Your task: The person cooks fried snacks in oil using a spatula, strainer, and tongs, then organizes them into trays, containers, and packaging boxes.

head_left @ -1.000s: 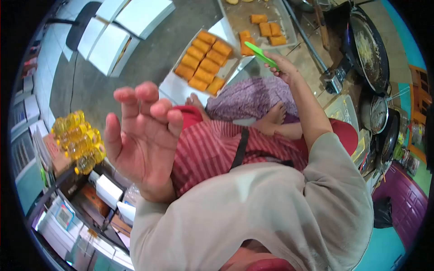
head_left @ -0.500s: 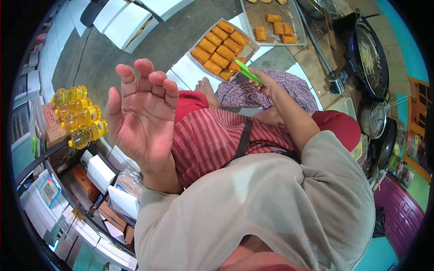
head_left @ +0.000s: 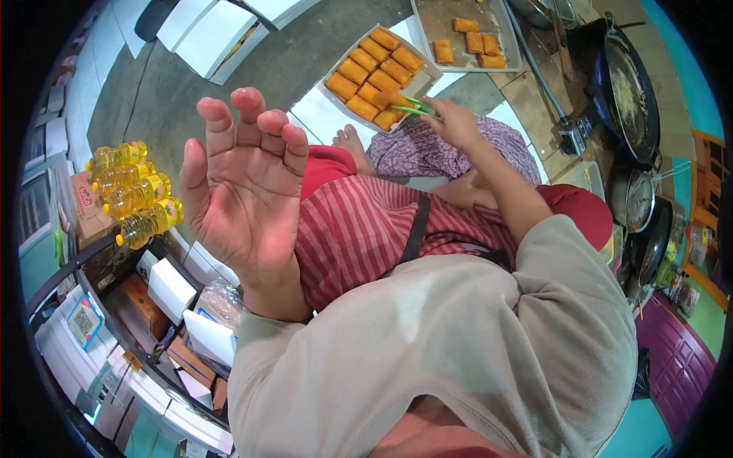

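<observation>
My left hand [head_left: 248, 191] is raised in the air, palm up with the fingers apart and nothing in it. Green tongs [head_left: 417, 109] are gripped in my right hand [head_left: 453, 122]. Their tips are at a golden fried roll [head_left: 392, 99] at the near right corner of a white box [head_left: 432, 75]. That box is filled with rows of similar rolls [head_left: 352, 71]. Behind it, a metal tray [head_left: 439, 27] carries several more fried rolls [head_left: 466, 25]. A purple patterned cloth [head_left: 489, 149] lies below my right hand.
At the right are a black wok [head_left: 630, 95] of oil and a pan with a strainer [head_left: 640, 200]. Several bottles of yellow oil [head_left: 145, 221] stand at the left, above a shelf of boxes [head_left: 169, 290]. White boxes [head_left: 210, 38] are stacked at the far left.
The tongs in my right hand have lowered toward the near right corner of the box, with the roll at their tips. My left hand stays raised, shifted slightly in view.
</observation>
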A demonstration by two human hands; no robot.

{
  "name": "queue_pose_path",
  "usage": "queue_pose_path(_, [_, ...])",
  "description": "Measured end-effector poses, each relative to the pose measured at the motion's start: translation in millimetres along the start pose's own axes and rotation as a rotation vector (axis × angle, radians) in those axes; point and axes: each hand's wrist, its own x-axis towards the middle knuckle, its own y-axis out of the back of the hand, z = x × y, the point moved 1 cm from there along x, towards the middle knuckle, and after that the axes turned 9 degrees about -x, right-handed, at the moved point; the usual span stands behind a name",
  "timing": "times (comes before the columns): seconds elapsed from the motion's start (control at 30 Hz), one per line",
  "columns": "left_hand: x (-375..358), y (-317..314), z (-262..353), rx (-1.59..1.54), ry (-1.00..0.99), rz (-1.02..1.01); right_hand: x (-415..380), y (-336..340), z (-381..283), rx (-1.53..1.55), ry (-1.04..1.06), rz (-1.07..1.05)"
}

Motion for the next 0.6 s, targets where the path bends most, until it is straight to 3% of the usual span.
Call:
queue_pose_path(0.07, [1.1,-0.2,-1.6,0.003,0.002,0.000,13.6,17.2,10.0,-0.193,0.250,-0.154])
queue_pose_path(0.17, [1.9,-0.2,-3.2,0.015,0.013,0.000,33.9,12.6,24.2,-0.299,0.537,-0.180])
queue_pose_path(0.27, [4.3,-0.3,-5.3,0.025,0.018,0.001,56.6,18.3,35.6,-0.451,0.599,-0.219])
queue_pose_path(0.53, [12.6,-1.0,-14.6,0.005,0.041,0.003,79.2,-1.1,33.7,-0.595,0.472,-0.204])
queue_pose_path(0.6, [11.8,-1.2,-16.0,0.011,0.043,0.008,80.3,4.0,28.0,-0.568,0.274,-0.264])
